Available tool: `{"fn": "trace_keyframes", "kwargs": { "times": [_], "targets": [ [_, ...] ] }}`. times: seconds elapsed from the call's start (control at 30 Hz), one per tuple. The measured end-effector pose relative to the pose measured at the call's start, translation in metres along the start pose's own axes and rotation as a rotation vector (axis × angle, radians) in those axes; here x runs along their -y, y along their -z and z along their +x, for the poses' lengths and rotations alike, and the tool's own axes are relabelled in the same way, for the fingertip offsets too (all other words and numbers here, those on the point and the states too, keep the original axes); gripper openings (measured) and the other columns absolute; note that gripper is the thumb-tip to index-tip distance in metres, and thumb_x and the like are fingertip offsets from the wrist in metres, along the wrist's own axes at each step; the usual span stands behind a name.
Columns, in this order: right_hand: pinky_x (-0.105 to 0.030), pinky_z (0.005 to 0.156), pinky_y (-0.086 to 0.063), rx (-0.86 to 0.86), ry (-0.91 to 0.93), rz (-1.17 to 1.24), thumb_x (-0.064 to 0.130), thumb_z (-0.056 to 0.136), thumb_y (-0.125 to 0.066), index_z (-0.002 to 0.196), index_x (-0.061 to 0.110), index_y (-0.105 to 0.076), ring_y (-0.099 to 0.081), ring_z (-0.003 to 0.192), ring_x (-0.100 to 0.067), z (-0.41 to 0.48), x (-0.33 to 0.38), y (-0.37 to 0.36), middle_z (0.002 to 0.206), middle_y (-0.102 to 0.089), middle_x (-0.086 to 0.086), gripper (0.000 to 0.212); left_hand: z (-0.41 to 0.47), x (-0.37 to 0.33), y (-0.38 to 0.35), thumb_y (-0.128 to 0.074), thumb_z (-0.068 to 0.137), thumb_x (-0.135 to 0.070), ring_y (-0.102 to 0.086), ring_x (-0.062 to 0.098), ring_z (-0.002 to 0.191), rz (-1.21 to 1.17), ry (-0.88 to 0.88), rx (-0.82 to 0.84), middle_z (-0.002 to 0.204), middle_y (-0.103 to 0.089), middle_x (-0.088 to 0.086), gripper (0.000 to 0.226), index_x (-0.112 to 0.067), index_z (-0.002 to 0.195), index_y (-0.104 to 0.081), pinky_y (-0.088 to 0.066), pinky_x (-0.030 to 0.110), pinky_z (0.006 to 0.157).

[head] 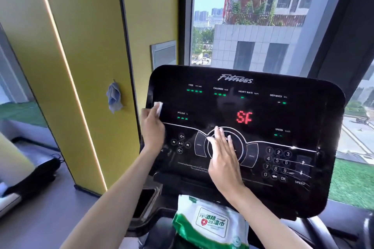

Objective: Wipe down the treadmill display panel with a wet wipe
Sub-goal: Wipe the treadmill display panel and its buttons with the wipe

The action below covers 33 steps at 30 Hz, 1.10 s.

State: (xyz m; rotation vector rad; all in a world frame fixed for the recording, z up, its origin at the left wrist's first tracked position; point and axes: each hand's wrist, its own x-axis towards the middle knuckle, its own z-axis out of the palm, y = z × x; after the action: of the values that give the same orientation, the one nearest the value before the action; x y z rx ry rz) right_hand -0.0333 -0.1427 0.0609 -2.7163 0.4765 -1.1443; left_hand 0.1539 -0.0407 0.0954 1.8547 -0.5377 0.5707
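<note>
The black treadmill display panel [263, 107] stands tilted towards the viewer, lit with small green readouts along its top and a red "SF" [244, 117] near its middle; the wet wipe [158, 107], white and folded small, lies against the panel's far left edge, level with the INCLINE label and just above the curved white line that crosses the panel; the left hand [152, 127] holds it there, its fingers [148, 116] closed on the wipe's lower part so that only the upper end shows above them, though motion blur hides exactly how each finger lies; the right hand [223, 157] is well apart from the wipe and holds nothing; it rests flat on the round dial [241, 147] at the panel's centre, fingers straight, close together and pointing up the panel; the number keypad [277, 161] sits to the right of that hand, untouched; below the panel, between the two forearms, a green and white pack of wipes [210, 222] rests on the treadmill console; to the left a blue cloth [114, 97] hangs on a yellow wall [85, 46], and behind the panel a window [253, 16] shows grey buildings outside
</note>
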Motion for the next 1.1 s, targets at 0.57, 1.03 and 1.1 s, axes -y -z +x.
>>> {"fn": "trace_keyframes", "kwargs": {
  "times": [0.57, 1.03, 1.1],
  "targets": [
    [-0.036, 0.118, -0.008, -0.044, -0.125, -0.031, -0.02, 0.07, -0.044, 0.129, 0.006, -0.046, -0.012, 0.144, -0.022, -0.009, -0.02, 0.021, 0.152, -0.023, -0.018, 0.064, -0.004, -0.071, -0.046, -0.043, 0.081, 0.017, -0.044, 0.021, 0.084, -0.068, -0.04, -0.035, 0.095, -0.04, 0.005, 0.058, -0.014, 0.129, -0.054, -0.042, 0.028, 0.073],
    [-0.037, 0.102, -0.037, -0.419, -0.375, 0.066, -0.019, 0.067, -0.045, 0.113, 0.005, -0.055, -0.048, 0.117, -0.027, -0.031, -0.059, 0.07, 0.118, -0.057, -0.011, 0.053, -0.083, -0.142, -0.075, -0.054, 0.08, 0.012, -0.054, 0.005, 0.071, -0.44, -0.306, 0.779, 0.084, -0.058, 0.001, 0.048, -0.008, 0.123, -0.059, -0.042, 0.015, 0.071],
    [-0.033, 0.09, -0.042, -0.427, -0.445, 0.219, -0.015, 0.071, -0.047, 0.109, 0.008, -0.056, -0.053, 0.102, -0.023, -0.021, -0.057, 0.078, 0.103, -0.061, -0.006, 0.045, -0.063, -0.14, -0.06, -0.054, 0.08, 0.014, -0.052, 0.002, 0.068, -0.62, 0.002, 0.904, 0.08, -0.057, -0.003, 0.054, -0.011, 0.127, -0.054, -0.043, 0.014, 0.069]
  ]
}}
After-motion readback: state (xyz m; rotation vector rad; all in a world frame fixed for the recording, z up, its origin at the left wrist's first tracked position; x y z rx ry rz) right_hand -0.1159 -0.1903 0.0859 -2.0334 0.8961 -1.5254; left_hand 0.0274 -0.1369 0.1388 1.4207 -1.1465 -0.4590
